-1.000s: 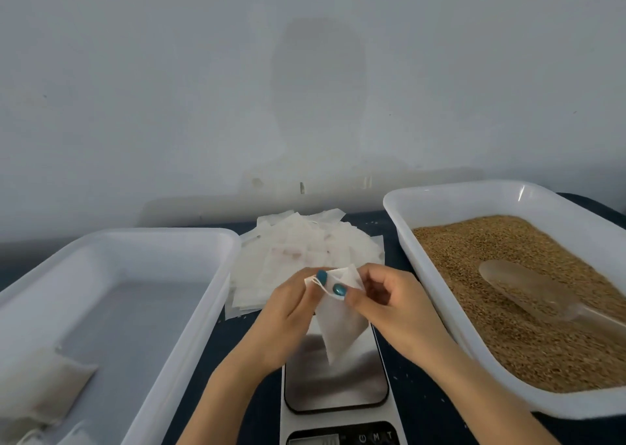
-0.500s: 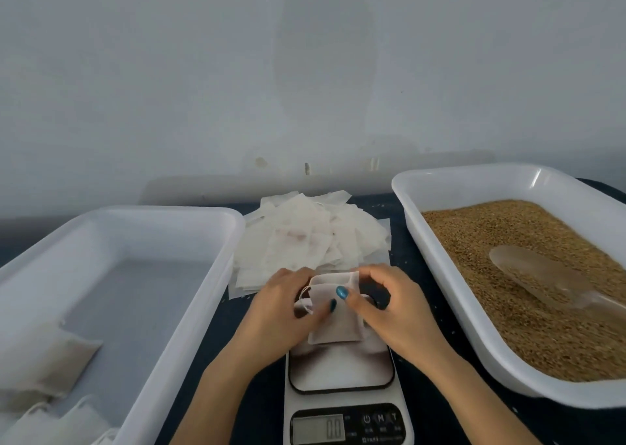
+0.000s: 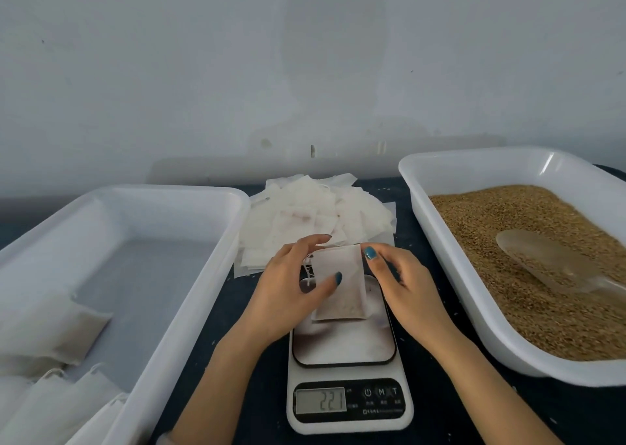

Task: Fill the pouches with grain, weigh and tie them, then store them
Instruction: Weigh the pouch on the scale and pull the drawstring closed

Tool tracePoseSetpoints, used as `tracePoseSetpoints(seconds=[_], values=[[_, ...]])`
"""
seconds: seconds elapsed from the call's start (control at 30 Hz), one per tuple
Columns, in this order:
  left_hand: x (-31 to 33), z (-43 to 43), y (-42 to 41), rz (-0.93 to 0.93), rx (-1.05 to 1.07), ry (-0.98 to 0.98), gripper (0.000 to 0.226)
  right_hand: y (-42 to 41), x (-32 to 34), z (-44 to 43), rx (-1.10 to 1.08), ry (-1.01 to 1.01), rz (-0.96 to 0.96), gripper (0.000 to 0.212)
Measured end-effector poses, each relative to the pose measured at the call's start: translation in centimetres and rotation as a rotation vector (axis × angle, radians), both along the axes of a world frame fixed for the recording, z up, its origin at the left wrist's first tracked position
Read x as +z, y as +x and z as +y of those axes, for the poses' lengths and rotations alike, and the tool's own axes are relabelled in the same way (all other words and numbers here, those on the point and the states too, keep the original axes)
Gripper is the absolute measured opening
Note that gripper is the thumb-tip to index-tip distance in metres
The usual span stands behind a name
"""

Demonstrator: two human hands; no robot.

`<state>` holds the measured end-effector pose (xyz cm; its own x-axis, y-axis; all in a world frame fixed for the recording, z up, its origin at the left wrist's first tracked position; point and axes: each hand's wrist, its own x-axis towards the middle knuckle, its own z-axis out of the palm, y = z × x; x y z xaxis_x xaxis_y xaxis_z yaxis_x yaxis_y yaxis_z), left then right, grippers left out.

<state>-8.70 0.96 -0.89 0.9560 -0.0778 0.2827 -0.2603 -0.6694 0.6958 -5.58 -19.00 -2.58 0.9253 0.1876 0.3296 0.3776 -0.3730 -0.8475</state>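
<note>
Pouch: a white pouch [image 3: 349, 295] lies on the platform of the scale [image 3: 342, 346], held at both sides.
Left hand: the left hand [image 3: 288, 288] grips its left edge, thumb on top.
Right hand: the right hand [image 3: 403, 285] pinches the upper right corner.
Display: digits 221 on the display [image 3: 321, 400].
Grain: grain [image 3: 508, 227] and a scoop [image 3: 542, 258] sit in the right tray [image 3: 440, 160].
Left tray: filled pouches [image 3: 50, 336] lie in the left tray [image 3: 169, 190].

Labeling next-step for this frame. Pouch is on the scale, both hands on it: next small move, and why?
Probably the left hand holds the pouch on the scale while the right hand lets go and reaches for the scoop in the grain tray. The pouch looks flat, barely filled, and the scoop lies untouched on the grain.
</note>
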Motion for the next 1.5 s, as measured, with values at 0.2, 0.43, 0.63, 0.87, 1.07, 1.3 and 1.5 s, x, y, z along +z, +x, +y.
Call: tracePoseSetpoints(seconds=[0.2,0.43,0.63,0.87,1.07,1.3,1.5], values=[[-0.1,-0.2,0.2,-0.013,-0.009,0.014,0.054,-0.1,0.0,-0.1,0.000,-0.029,0.068,0.064],[0.2,-1.0,0.4,-0.007,0.040,-0.034,0.041,-0.1,0.2,0.0,0.046,-0.035,0.120,0.068],[2.6,-2.6,-1.3,-0.127,0.166,0.212,0.014,-0.5,0.7,0.5,0.052,-0.063,-0.014,0.015],[9.2,-0.3,-8.2,-0.262,0.419,0.513,0.007,-2.5,6.0,5.8,0.248,0.030,-0.105,0.009],[14.4,6.8,-12.8,0.083,0.695,0.791,0.004,-3.4,11.4,15.6,0.689,-0.007,-0.054,0.017],[12.3,16.9,-10.7,0.408,0.708,0.309,0.007,-3.1,10.2,25.8,0.773,-0.306,0.027,0.017],[8.4,22.0,-10.7,0.499,0.748,0.015,0.006,-3.7,7.5,29.5,0.777,-0.405,0.106,0.033]])
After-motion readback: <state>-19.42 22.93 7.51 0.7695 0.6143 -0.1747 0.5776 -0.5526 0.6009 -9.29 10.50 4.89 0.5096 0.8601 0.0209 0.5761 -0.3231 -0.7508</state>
